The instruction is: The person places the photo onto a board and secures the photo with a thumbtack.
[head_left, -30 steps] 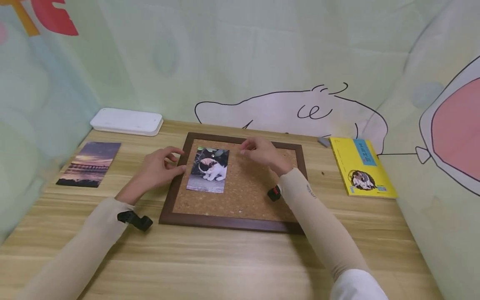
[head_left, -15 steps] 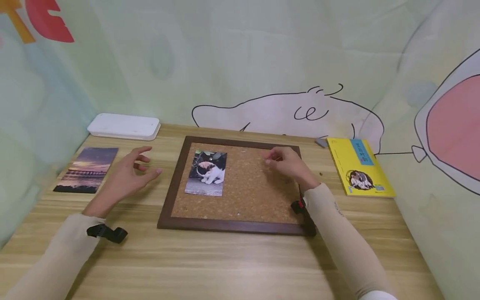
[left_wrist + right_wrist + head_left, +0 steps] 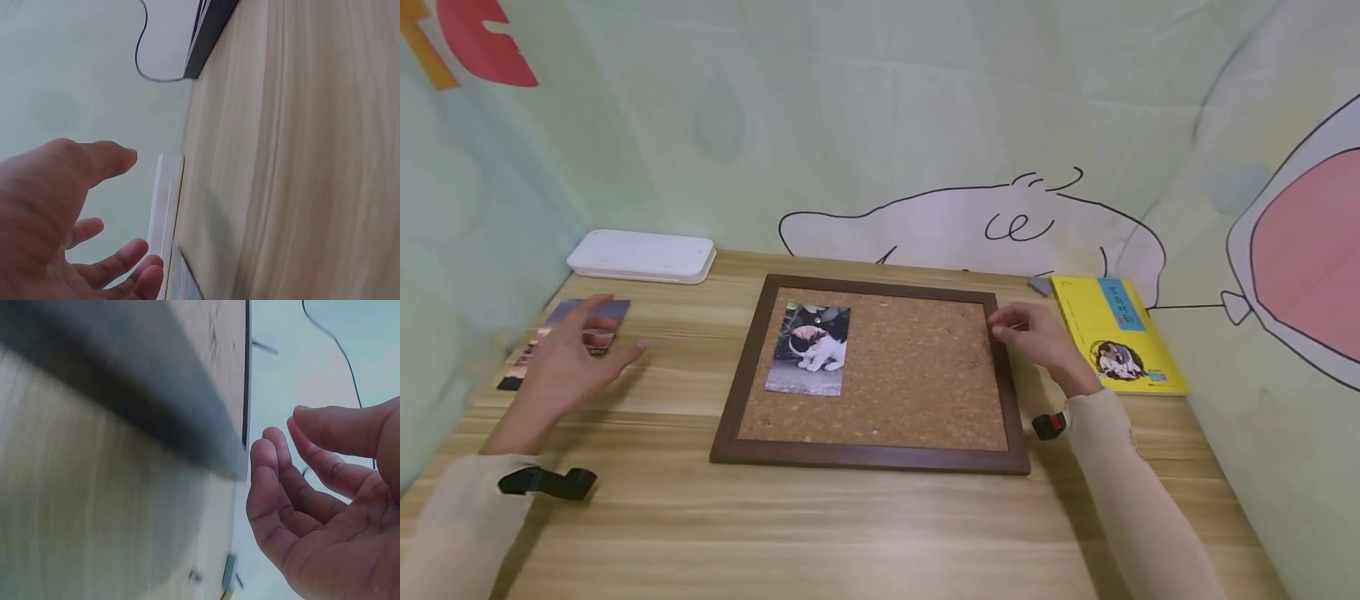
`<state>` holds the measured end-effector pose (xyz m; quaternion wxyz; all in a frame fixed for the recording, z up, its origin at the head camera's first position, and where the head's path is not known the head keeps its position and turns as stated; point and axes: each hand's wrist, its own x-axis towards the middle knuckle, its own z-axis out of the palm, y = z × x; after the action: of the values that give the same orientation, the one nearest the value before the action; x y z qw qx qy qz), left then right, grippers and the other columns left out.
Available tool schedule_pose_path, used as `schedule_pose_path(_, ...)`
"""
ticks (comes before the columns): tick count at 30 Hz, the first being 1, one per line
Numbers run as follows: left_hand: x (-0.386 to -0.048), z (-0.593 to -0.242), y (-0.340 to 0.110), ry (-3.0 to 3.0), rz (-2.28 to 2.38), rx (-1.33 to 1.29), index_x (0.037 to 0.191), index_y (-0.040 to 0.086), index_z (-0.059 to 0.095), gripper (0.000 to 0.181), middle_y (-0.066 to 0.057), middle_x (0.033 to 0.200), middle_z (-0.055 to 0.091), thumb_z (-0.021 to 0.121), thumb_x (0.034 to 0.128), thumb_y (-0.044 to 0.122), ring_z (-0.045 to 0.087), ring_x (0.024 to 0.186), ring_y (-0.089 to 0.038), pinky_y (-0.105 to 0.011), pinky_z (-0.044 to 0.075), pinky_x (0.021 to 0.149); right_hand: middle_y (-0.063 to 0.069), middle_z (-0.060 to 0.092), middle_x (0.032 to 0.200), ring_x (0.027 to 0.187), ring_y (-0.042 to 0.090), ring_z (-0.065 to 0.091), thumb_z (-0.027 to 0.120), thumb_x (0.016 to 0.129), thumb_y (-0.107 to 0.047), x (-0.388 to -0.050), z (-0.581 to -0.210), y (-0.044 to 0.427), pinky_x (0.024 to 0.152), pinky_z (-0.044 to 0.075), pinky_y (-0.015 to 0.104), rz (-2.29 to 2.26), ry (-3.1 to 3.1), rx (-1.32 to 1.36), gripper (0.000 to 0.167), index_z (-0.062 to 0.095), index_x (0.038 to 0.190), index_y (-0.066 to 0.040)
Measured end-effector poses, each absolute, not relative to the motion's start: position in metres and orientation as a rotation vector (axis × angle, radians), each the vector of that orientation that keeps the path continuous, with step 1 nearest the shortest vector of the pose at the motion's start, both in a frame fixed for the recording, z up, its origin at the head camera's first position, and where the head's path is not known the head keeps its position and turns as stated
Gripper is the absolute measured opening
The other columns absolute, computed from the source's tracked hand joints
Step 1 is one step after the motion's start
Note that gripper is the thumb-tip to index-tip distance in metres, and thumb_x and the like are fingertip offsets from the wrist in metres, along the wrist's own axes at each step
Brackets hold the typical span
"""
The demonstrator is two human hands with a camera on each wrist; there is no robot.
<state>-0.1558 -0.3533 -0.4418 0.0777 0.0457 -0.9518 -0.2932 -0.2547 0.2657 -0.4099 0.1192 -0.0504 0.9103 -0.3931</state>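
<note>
My left hand (image 3: pixel 568 358) hovers over a sunset photo (image 3: pixel 613 312) at the table's left and covers part of it. Its thumb and fingers are apart with nothing between them, as the left wrist view also shows. A cork board (image 3: pixel 917 375) with a dark brown frame lies mid-table. On its left side is a cat photo (image 3: pixel 808 350), with a small shiny pin (image 3: pixel 817 320) near the photo's top. My right hand (image 3: pixel 1037 337) is at the board's right frame edge, fingers loosely bent and holding nothing; contact with the frame cannot be told.
A white case (image 3: pixel 642 254) sits at the back left by the wall. At the right lies a yellow book (image 3: pixel 1116 333), with a small grey block (image 3: pixel 1040 286) beside its far corner. More tiny pins (image 3: pixel 876 431) show on the cork. Printed fabric walls surround the table.
My left hand has moved left from the board's left edge to above the sunset photo. My right hand has moved right across the cork to the right frame edge. Board and cat photo stay put.
</note>
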Motion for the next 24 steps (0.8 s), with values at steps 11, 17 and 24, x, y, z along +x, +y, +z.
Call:
schedule_pose_path(11, -0.152, -0.441, -0.387, -2.897, -0.792, 0.122, 0.168, 0.001, 0.026, 0.091, -0.046, 0.140, 0.051, 0.073, 0.0994, 0.038, 0.057, 0.117, -0.066, -0.037, 0.053, 0.073, 0.025, 0.063, 0.135, 0.116, 0.036, 0.057, 0.060, 0.109, -0.020, -0.253, -0.408, 0.303, 0.096, 0.051, 0.043, -0.913, 2.738, 0.109, 0.034, 0.064, 0.135, 0.001)
schedule_pose_path(17, -0.150, -0.433, -0.409, -2.910, -0.640, 0.139, 0.166, -0.008, 0.021, 0.091, -0.055, 0.136, 0.043, 0.070, 0.1004, 0.033, 0.049, 0.114, -0.072, -0.079, 0.043, 0.089, 0.029, 0.065, 0.133, 0.115, 0.039, 0.060, 0.060, 0.108, -0.021, -0.256, -0.419, 0.315, 0.102, 0.052, 0.052, -0.705, 2.762, 0.062, 0.034, 0.063, 0.132, 0.003)
schedule_pose_path(24, -0.143, -0.438, -0.420, -3.020, -0.516, 0.314, 0.160, -0.017, 0.020, 0.091, -0.059, 0.125, 0.040, 0.071, 0.0959, 0.024, 0.043, 0.113, -0.073, -0.078, 0.040, 0.092, 0.027, 0.067, 0.121, 0.106, 0.036, 0.060, 0.060, 0.106, -0.019, -0.255, -0.428, 0.317, 0.093, 0.052, 0.047, -0.661, 2.806, 0.053, 0.030, 0.065, 0.125, 0.004)
